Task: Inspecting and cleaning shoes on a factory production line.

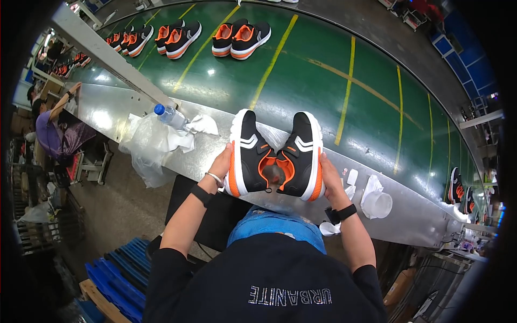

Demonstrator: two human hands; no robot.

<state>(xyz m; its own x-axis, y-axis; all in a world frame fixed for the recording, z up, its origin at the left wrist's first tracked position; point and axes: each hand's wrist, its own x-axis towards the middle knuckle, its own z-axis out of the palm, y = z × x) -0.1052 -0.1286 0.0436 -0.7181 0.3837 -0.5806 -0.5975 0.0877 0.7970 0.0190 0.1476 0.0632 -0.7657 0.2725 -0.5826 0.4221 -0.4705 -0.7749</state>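
Shirt (253,268) at six o'clock, I'd level the shoes (247,164) gripped singly by left hand (220,164) at nine, right hand (331,175) at three.

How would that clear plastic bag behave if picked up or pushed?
The bag would probably be floppy, given its loose creases, and light, being thin and see-through. Pushed outward, it might slip off the metal ledge, since part already hangs over.

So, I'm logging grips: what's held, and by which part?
Left hand: left black sneaker; right hand: right black sneaker; both by the outer sole edge, toward the heel.
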